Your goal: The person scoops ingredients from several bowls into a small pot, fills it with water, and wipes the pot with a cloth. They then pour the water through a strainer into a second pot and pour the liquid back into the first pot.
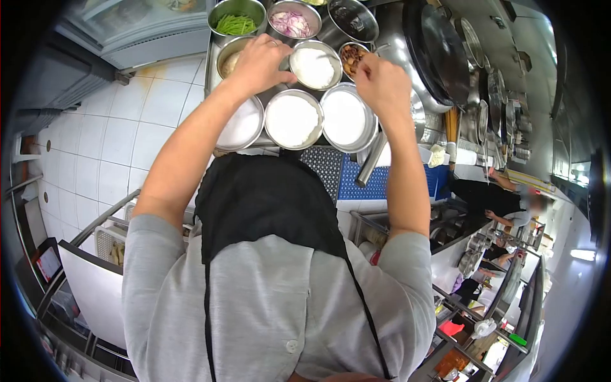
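My left hand (258, 65) is over a metal bowl (224, 58) of pale contents, partly hidden beneath it. The thumb is apart from the fingers, and nothing shows in that hand. My right hand (385, 81) has its fingers bent together at the edge of a small bowl of brown fried-looking pieces (351, 57); what the fingertips hold is hidden. Between my hands stands a bowl of white powder (313, 65). Nearer me are three more bowls of white stuff: one at left (243, 124), one in the middle (293, 119), one at right (344, 114).
Cut greens (235, 25) and sliced red onion (291, 24) sit in metal bowls behind, near a dark-filled pot (352, 20). Large woks (439, 54) stand at right. A metal handle (372, 162) points toward me. Another person (493, 197) works at far right.
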`<state>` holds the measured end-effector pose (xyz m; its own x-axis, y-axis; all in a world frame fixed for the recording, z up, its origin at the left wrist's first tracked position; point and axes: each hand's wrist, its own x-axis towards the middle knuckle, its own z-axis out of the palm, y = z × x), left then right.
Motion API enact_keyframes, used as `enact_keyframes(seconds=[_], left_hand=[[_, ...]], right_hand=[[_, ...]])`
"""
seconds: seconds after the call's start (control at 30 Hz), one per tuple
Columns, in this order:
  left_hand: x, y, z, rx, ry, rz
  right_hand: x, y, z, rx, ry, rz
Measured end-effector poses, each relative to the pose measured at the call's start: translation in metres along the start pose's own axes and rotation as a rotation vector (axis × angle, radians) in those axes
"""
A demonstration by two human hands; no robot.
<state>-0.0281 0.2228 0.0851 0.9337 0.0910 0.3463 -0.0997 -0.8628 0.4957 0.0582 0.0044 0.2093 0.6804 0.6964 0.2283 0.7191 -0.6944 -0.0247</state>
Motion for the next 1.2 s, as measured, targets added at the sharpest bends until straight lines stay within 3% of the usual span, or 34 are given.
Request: enact_keyframes(seconds=[0.1,0.33,0.43,0.53,0.63,0.73,0.83,0.97,1.1,1.2], left_hand=[[0.001,-0.001,0.001,0.023,-0.005,0.014],[0.0,0.002,0.0,-0.007,-0.011,0.003],[0.001,0.004,-0.005,-0.003,-0.012,0.002],[-0.001,0.007,-0.004,-0.008,-0.02,-0.012],[0.001,0.002,-0.001,-0.006,0.019,0.013],[0.003,0.005,-0.003,-0.012,-0.005,-0.005],[0.002,0.003,-0.002,-0.021,-0.011,-0.016],[0.0,0.007,-0.006,-0.009,-0.001,-0.005],[0.0,0.012,-0.017,-0.005,-0.08,-0.033],[-0.001,0.008,-0.015,-0.016,-0.081,-0.016]], right_hand=[[-0.013,0.001,-0.006,-0.059,-0.127,-0.055],[-0.013,0.0,0.01,0.005,-0.045,-0.011],[-0.013,0.004,0.012,-0.067,-0.112,-0.065],[-0.011,-0.004,-0.017,-0.036,-0.086,0.007],[-0.001,-0.007,-0.006,-0.025,-0.001,-0.076],[0.026,-0.01,0.034,-0.091,-0.228,-0.139],[0.057,-0.023,0.03,-0.083,-0.299,-0.091],[0.078,-0.013,0.03,0.232,-0.284,-0.019],[0.058,-0.013,0.042,0.596,-0.108,0.115],[0.031,-0.012,0.054,0.644,0.042,0.186]])
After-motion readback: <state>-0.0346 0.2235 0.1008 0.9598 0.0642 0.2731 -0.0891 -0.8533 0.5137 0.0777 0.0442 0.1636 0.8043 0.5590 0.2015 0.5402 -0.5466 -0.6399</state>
